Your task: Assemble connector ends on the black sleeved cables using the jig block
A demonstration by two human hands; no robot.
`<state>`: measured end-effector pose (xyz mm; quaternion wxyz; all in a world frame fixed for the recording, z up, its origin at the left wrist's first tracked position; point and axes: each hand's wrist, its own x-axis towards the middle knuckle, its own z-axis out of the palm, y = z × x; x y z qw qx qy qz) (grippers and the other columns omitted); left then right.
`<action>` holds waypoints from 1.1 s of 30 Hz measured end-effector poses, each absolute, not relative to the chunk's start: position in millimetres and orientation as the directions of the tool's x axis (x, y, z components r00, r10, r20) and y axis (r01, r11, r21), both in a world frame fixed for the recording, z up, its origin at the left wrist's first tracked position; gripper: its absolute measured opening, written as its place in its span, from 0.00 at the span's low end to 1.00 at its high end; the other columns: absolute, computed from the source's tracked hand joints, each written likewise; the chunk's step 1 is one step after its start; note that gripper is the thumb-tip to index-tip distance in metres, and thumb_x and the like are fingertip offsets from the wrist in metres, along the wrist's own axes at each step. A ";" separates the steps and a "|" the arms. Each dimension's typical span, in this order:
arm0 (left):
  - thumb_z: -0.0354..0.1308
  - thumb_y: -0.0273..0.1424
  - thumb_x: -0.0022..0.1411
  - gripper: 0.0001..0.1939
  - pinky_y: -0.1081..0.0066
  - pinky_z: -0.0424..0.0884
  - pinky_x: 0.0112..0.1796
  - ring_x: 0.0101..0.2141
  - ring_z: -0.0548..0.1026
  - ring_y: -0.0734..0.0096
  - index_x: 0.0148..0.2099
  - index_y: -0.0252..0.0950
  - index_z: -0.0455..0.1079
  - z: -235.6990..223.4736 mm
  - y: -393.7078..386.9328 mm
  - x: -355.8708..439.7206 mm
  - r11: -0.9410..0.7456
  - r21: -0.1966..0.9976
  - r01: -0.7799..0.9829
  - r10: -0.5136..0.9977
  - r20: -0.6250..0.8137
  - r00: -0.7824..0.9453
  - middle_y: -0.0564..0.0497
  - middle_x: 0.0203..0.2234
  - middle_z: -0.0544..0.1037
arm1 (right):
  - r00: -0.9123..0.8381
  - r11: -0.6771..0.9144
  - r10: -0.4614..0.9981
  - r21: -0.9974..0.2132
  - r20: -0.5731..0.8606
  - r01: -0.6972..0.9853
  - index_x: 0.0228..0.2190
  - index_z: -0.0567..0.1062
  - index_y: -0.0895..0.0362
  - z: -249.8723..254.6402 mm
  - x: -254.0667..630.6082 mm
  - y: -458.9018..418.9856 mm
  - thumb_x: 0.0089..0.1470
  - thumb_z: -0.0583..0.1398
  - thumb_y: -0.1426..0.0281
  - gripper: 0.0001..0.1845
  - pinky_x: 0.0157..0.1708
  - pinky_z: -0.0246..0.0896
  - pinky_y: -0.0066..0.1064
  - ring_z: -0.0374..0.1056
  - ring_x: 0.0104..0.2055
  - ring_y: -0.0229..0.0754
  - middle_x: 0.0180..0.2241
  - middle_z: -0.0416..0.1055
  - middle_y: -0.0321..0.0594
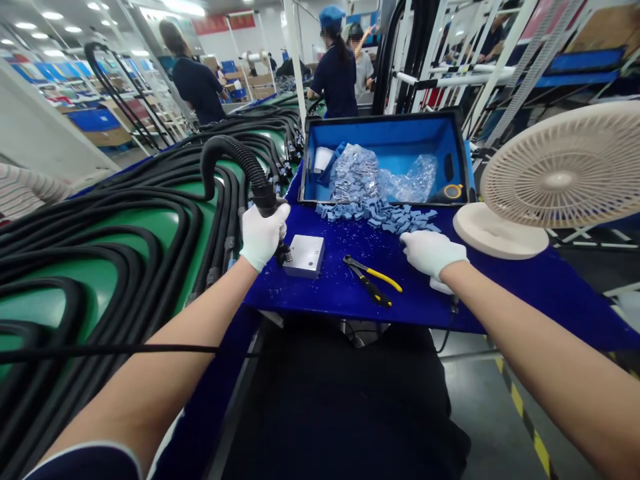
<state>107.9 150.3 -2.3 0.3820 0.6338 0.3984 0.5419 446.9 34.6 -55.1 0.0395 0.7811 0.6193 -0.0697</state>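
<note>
At your far left, black hoses (173, 200) loop over a green bench (180, 219); a loop sliding sideways could crowd your elbow. A thin cord (110, 349) crosses your left forearm, and it could snag if that arm lifts sharply.

Your left hand (264, 232) is clamped, fingers wrapped, on the lower end of a ribbed hose (256, 177), which arches up and bends over behind your fist. Its tip points down at the left edge of the metal block (304, 255) (whether it touches, I can't tell). A loose grip could let the bend spring the hose round, and a hard sideways push could skid the block, since nothing visible fastens it to the blue table (420, 300).

Right of the block lie the pliers (369, 286), which a sweeping wrist might knock towards your lap. Beyond them, blue pieces (385, 217) spill below the bin (393, 130) and its bag (356, 170); a careless drag could scatter them.

Your right hand (431, 253) is just beside the pile's right end, fingers curled; I can't tell whether they pinch a piece. The fan (555, 177) stands close by, and backing out wide could bump its base.
</note>
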 end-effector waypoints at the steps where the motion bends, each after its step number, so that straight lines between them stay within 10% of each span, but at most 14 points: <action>1: 0.62 0.37 0.57 0.11 0.70 0.63 0.24 0.18 0.65 0.73 0.40 0.36 0.70 -1.5 148.6 110.0 -0.399 0.905 0.151 0.917 0.394 0.061 0.57 0.17 0.67 | 0.190 -0.195 0.975 -0.037 -0.111 0.980 0.51 0.75 0.57 -55.3 443.7 36.5 0.63 0.57 0.64 0.18 0.48 0.62 0.43 0.72 0.47 0.55 0.48 0.74 0.57; 6: 0.62 0.37 0.56 0.11 0.68 0.68 0.32 0.28 0.72 0.66 0.38 0.37 0.70 0.8 142.5 118.0 -0.390 0.854 0.343 0.908 0.418 -0.007 0.51 0.25 0.74 | 0.117 -0.115 0.993 -0.111 0.014 0.987 0.56 0.73 0.55 -65.8 429.6 39.0 0.61 0.59 0.55 0.26 0.46 0.62 0.36 0.72 0.45 0.50 0.52 0.71 0.53; 11: 0.61 0.39 0.57 0.12 0.70 0.64 0.23 0.19 0.65 0.72 0.40 0.37 0.69 -3.7 148.5 112.8 -0.337 0.922 0.188 0.941 0.336 0.038 0.56 0.18 0.68 | 0.123 -0.126 0.991 -0.071 -0.050 0.989 0.47 0.78 0.55 -75.0 433.6 31.1 0.64 0.55 0.61 0.17 0.46 0.62 0.38 0.72 0.44 0.50 0.45 0.74 0.50; 18: 0.63 0.38 0.57 0.11 0.73 0.62 0.20 0.16 0.65 0.75 0.38 0.36 0.71 -8.0 158.1 110.7 -0.384 0.910 0.159 0.923 0.379 0.057 0.57 0.16 0.67 | 0.196 -0.200 0.980 -0.155 -0.040 0.967 0.50 0.75 0.59 -69.6 418.6 41.1 0.60 0.58 0.48 0.29 0.46 0.64 0.37 0.73 0.46 0.52 0.49 0.73 0.54; 22: 0.63 0.38 0.57 0.11 0.74 0.62 0.20 0.16 0.65 0.75 0.39 0.36 0.71 -9.8 159.1 111.1 -0.381 0.913 0.147 0.924 0.381 0.034 0.57 0.15 0.67 | 0.260 -0.248 0.964 -0.154 0.064 0.956 0.48 0.77 0.59 -73.2 402.9 52.6 0.65 0.55 0.58 0.20 0.47 0.65 0.37 0.74 0.47 0.52 0.47 0.75 0.54; 33: 0.62 0.36 0.60 0.12 0.73 0.63 0.21 0.16 0.65 0.75 0.42 0.35 0.71 -11.0 158.2 106.7 -0.382 0.917 0.118 0.923 0.370 0.108 0.57 0.16 0.67 | -0.197 0.335 0.938 -0.597 0.287 0.729 0.42 0.82 0.56 -22.3 302.6 93.1 0.55 0.63 0.68 0.13 0.45 0.65 0.31 0.73 0.40 0.42 0.39 0.80 0.40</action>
